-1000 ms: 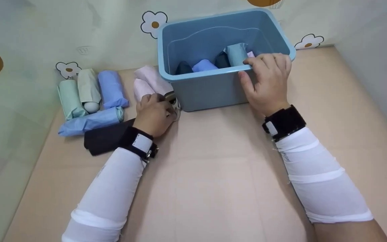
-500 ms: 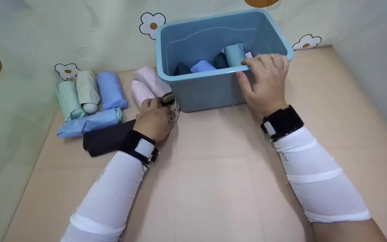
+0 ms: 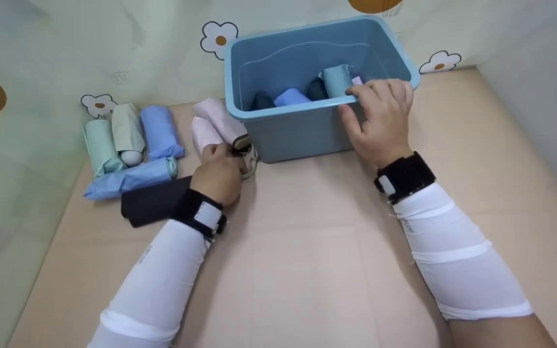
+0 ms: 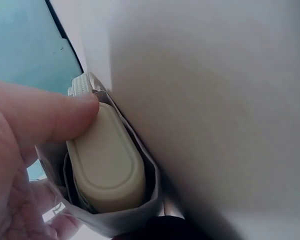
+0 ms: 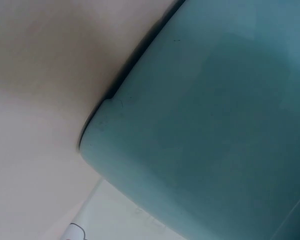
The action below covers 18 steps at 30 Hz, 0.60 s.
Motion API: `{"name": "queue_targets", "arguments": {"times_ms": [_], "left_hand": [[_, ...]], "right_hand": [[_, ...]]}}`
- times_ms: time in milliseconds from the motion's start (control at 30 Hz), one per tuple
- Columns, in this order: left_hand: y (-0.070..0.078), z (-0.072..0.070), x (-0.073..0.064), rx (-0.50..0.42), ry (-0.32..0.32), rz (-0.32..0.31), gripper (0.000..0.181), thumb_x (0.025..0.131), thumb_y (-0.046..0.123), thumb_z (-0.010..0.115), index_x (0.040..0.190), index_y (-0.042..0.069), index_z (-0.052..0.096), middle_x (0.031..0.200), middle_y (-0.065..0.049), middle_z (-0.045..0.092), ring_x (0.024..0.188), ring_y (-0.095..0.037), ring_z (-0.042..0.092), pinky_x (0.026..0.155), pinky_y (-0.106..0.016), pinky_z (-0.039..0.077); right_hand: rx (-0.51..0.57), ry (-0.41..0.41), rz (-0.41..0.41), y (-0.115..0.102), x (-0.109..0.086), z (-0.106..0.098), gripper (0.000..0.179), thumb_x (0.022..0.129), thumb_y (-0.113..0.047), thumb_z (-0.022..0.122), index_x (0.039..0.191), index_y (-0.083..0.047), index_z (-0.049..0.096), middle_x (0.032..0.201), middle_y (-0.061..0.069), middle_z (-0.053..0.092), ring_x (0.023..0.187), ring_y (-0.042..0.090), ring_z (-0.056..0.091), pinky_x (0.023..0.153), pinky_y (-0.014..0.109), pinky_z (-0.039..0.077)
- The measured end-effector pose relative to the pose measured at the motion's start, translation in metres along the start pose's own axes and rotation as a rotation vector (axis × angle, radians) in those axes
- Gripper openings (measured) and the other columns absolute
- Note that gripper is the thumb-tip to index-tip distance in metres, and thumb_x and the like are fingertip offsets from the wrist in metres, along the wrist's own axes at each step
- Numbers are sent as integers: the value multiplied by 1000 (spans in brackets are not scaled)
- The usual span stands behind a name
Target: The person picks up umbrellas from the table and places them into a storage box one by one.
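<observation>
Left hand [image 3: 217,176] pinches beige-ended bundle [image 4: 107,150], left of centre; right hand [image 3: 381,123] grips blue bin [image 3: 298,140] by rim, upper right.

Diffuse light; soft shadows; wrist views hazy

Passable over the tabletop [image 3: 302,270] between the 2 white sleeves [image 3: 155,278], lower centre of the head view. Blocked at upper centre by the bin [image 3: 298,137] and the right hand [image 3: 382,125] on its rim; hemmed in at left by 5 bundles [image 3: 128,179], 2 pink bundles [image 3: 220,118] and the left hand [image 3: 218,176].
</observation>
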<state>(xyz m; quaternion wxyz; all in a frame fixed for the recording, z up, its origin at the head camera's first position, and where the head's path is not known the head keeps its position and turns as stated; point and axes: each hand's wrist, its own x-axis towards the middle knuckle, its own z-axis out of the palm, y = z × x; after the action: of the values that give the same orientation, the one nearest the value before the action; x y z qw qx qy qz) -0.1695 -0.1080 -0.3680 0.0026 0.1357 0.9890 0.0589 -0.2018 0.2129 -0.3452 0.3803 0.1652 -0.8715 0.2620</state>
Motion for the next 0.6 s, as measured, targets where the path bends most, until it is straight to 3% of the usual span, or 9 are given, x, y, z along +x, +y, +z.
{"name": "queue_targets", "arguments": {"times_ms": [167,367,600], "left_hand": [[-1,1,0,-21,-2,-5,33,100,9,54,116,18,82,144,-24,54,139,-46,41,84,-57,62],[-1,3,0,-71,-43,-39,25,98,20,65,117,11,79,158,-25,41,153,-45,27,96,-57,59],[-4,3,3,-129,-52,-55,42,96,43,73,115,6,77,162,-29,34,156,-52,16,118,-55,43]], "right_hand": [[8,9,-3,0,0,1,49,101,-49,52,114,-6,73,105,15,66,109,36,48,105,56,25],[7,5,-4,-1,0,1,49,102,-49,52,114,-6,73,105,15,66,109,36,48,106,56,25],[11,22,-9,0,0,1,49,101,-48,53,113,-5,74,105,15,67,108,36,48,105,56,25]]}}
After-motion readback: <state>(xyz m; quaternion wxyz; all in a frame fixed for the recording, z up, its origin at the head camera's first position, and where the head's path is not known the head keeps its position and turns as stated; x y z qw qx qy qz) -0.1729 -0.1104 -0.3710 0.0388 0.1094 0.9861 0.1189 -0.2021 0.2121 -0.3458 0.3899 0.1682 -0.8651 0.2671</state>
